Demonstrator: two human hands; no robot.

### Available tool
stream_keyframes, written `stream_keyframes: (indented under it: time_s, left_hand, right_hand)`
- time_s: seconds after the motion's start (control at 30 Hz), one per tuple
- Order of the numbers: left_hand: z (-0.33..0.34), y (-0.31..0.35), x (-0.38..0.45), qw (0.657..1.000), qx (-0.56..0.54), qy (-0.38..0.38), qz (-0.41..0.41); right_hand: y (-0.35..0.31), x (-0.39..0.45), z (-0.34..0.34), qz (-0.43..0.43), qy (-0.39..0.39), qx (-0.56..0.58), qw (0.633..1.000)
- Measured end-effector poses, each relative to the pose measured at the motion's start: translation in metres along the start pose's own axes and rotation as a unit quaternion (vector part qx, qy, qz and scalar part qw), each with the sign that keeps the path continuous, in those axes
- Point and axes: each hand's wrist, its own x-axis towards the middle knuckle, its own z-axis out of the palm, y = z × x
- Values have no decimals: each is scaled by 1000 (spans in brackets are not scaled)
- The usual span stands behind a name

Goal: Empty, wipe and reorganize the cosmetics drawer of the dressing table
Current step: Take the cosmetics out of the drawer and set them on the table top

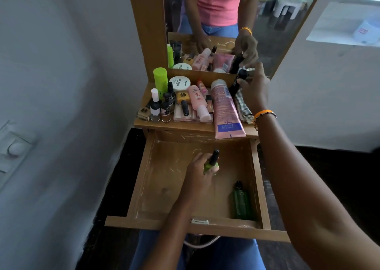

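The drawer (164,187) stands pulled out toward the person, nearly bare, with a dark green bottle (241,203) lying along its right wall. Over the drawer's middle, the left hand (200,170) grips a green nail polish bottle (211,163) with a black cap. Farther off, the right hand (256,85) holds a black tube (236,82) above the tabletop (178,125), which is crowded with cosmetics: a big pink tube (226,109), a lime-green can (160,79), a white round tin (181,82). A checked cloth (243,107) lies at its right edge, below the mirror (267,23).
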Motion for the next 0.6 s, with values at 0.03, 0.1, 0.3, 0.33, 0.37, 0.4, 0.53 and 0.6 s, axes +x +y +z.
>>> stream_keyframes:
  time_s: [0.03,0.1,0.3,0.33,0.37,0.4,0.53,0.6]
  left_hand:
    - [0,0,0,1000,2,5,2]
    - [0,1,0,1000,-1,15,10]
    - [-2,4,-3,999,-24,13,20]
    - [-2,4,-3,999,-23,9,21]
    - [-2,4,-3,1000,-21,5,22]
    - [-2,4,-3,1000,-18,1,22]
    - [-3,7,-4,1000,-22,-2,16]
    - [-5,8,-5,999,-39,2,9]
  right_hand:
    - [1,2,2,5,-8,-4,1000]
    - [3,5,6,10,-15,-1,1000]
    - [7,0,8,-10,-38,12,999]
    - [7,-1,8,-15,-42,11,999]
    - [7,0,9,-20,-45,7,999]
    - [7,0,9,-22,-49,0,999]
    - [7,2,9,-18,-61,-22,998]
    - [7,-4,8,-15,-43,-25,999]
